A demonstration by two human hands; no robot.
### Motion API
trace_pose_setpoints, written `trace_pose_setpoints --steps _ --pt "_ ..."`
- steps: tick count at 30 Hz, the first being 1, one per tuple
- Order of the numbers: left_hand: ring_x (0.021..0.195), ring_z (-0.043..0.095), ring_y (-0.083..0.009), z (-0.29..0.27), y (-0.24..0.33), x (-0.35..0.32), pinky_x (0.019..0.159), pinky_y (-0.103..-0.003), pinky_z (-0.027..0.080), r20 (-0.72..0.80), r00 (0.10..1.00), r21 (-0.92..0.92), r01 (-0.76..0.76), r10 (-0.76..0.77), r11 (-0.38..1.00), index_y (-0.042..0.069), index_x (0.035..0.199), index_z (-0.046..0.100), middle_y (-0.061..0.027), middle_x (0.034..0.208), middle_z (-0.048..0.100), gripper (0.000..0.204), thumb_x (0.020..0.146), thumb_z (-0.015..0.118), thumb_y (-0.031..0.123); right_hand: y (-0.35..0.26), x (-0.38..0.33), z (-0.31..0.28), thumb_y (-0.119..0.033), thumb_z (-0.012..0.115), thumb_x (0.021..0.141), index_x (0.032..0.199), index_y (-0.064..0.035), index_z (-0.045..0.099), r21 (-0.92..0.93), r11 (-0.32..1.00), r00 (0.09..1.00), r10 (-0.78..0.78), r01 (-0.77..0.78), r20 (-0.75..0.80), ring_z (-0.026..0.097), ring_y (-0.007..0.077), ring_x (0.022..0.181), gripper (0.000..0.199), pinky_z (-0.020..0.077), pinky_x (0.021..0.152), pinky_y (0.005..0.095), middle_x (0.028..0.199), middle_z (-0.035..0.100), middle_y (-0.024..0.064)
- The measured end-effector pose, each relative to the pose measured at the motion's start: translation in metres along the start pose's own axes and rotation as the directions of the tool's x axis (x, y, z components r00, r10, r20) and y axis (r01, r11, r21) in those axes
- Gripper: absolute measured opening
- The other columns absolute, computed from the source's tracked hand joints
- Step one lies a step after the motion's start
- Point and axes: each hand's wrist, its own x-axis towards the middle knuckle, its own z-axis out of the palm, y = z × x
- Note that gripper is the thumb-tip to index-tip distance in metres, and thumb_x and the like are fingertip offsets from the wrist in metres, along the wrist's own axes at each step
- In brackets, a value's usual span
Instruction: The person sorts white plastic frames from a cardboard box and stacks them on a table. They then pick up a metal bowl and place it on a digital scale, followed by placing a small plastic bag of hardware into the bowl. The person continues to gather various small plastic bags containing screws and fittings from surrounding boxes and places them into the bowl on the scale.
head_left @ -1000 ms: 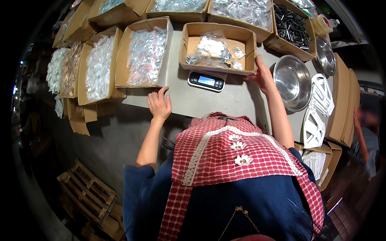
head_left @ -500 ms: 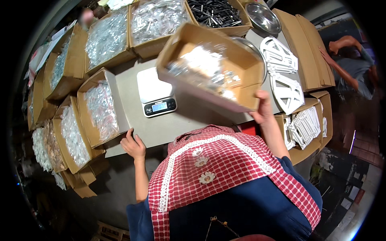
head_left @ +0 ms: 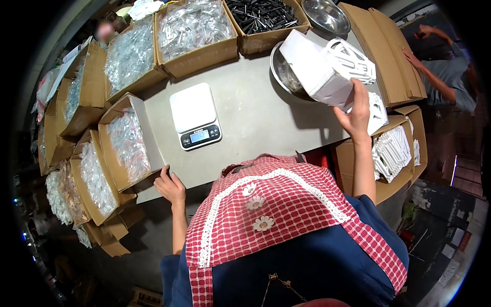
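Two bare hands are in view, one loaded. The right hand [head_left: 354, 112] grips a white-sided box [head_left: 319, 71] at its near end, fingers [head_left: 360, 92] closed against the wall. The box is tilted over a steel basin [head_left: 274, 71] at the right of the surface [head_left: 245, 123]; its inside is hidden. That end hold appears chosen to leave the open side unobstructed and turned toward the basin. Left hand [head_left: 170, 187]: fingers loosely bent, nothing held, tips at the lower corner of an open carton [head_left: 152, 135] of clear bags. Light support seems the likely reason; firm contact cannot be confirmed.

A white scale [head_left: 193, 107] with a lit display stands apart on the grey surface, probably placed for reach by either hand. Cartons of clear packets [head_left: 194, 28] and a carton of black rods [head_left: 266, 18] line the far edge, presumably keeping kinds separate. White brackets [head_left: 353, 59] lie at right, near upright brown cardboard [head_left: 381, 56]. Beyond it, another person [head_left: 445, 84] wears grey. The surrounding floor [head_left: 153, 240] is dim.
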Motion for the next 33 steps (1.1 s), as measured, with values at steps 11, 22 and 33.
trace_pose_setpoints --steps 11,22,33 --pt "0.087 0.048 -0.0342 0.003 -0.002 -0.003 0.080 -0.045 0.038 0.020 0.999 0.023 0.037 -0.037 0.999 0.011 0.118 0.060 -0.0131 0.092 0.052 0.032 0.088 0.055 0.020 0.018 -0.016 -0.025 -0.004 0.082 0.071 0.132 0.0065 0.044 0.539 0.784 0.789 0.527 -0.308 -0.316 0.055 0.0222 0.110 0.072 0.0457 0.096 0.0350 0.124 0.054 0.0140" --pt "0.085 0.048 -0.0355 0.000 -0.003 -0.001 0.076 -0.046 0.038 -0.002 1.000 0.015 0.016 -0.016 1.000 0.011 0.116 0.060 -0.0145 0.088 0.051 0.032 0.086 0.056 0.020 -0.074 0.002 0.067 -0.037 0.061 0.085 0.115 -0.0065 0.057 0.723 -0.307 0.609 0.395 -0.618 0.688 0.062 0.0172 0.101 0.043 0.0527 0.082 0.0348 0.109 0.064 0.0053" --pt "0.085 0.048 -0.0348 -0.001 -0.003 0.000 0.077 -0.045 0.038 -0.010 0.999 0.000 0.032 -0.032 0.999 0.012 0.118 0.061 -0.0135 0.088 0.050 0.034 0.086 0.057 0.022 -0.170 0.023 0.185 -0.046 0.063 0.086 0.141 -0.0058 0.043 0.507 -0.155 0.508 0.035 -0.848 0.861 0.060 0.0186 0.108 0.071 0.0511 0.080 0.0336 0.130 0.055 0.0095"
